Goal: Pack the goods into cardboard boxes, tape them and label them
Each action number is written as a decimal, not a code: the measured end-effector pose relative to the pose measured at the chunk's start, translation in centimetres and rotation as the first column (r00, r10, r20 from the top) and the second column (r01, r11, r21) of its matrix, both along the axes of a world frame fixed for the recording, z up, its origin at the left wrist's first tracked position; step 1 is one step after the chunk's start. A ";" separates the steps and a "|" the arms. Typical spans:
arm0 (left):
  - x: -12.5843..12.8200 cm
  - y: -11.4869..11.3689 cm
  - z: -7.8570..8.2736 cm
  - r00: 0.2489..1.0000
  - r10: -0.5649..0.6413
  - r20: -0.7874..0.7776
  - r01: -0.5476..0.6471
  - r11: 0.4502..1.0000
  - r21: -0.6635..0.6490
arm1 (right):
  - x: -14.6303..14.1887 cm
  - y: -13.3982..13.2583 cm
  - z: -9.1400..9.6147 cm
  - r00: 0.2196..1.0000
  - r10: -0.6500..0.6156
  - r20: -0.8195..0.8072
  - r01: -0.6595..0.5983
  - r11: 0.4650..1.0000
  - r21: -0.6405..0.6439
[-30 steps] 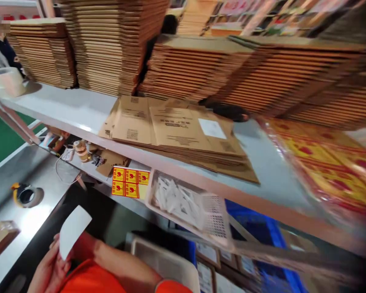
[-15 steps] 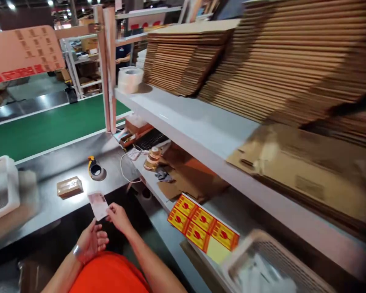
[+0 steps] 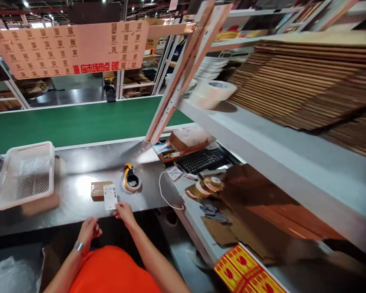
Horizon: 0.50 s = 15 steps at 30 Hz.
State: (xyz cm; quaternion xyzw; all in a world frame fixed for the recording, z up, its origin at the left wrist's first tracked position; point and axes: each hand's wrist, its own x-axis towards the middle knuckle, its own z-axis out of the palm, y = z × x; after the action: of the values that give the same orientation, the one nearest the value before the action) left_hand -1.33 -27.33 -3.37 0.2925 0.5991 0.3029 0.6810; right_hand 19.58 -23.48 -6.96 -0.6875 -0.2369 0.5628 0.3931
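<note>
My right hand (image 3: 124,213) pinches the lower corner of a white shipping label (image 3: 110,197) with printed text. The label overlaps the right side of a small brown cardboard box (image 3: 97,191) from this viewpoint; whether they touch I cannot tell. My left hand (image 3: 89,231) hovers by the table's front edge, its fingers curled in and no object visible in them. A tape dispenser (image 3: 131,178) with a yellow-orange handle stands to the right of the box on the metal table (image 3: 76,162).
A white perforated basket (image 3: 26,175) sits at the left. Behind the table runs a green conveyor belt (image 3: 110,116). To the right are a keyboard (image 3: 201,160), tape rolls (image 3: 205,187), red-and-yellow fragile stickers (image 3: 247,270), and a shelf (image 3: 262,140) bearing flattened cartons (image 3: 295,81).
My view has swung left, bringing the whole basket into sight. The label in my right hand has moved up to the box. My left hand has drawn away from the label and its fingers have curled.
</note>
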 end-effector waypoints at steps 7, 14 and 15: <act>-3.3 8.0 -0.5 0.851 -0.154 -0.502 0.380 0.840 0.387 | -3.4 3.5 -1.8 0.997 -0.069 0.016 0.071 0.993 -0.090; -0.7 15.5 -1.0 0.431 -0.288 -0.855 0.865 0.404 0.299 | -4.1 4.4 -2.4 0.992 -0.112 0.061 0.120 0.983 -0.142; 0.2 16.3 -1.1 0.372 -0.300 -0.878 0.902 0.341 0.266 | -4.1 4.5 -2.4 0.992 -0.111 0.065 0.120 0.982 -0.147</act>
State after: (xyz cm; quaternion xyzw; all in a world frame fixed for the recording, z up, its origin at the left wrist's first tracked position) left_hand -1.12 -11.01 -4.52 0.8458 0.4509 0.0664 0.2773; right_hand 15.43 -19.00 -9.38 -0.7434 -0.1644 0.5358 0.3650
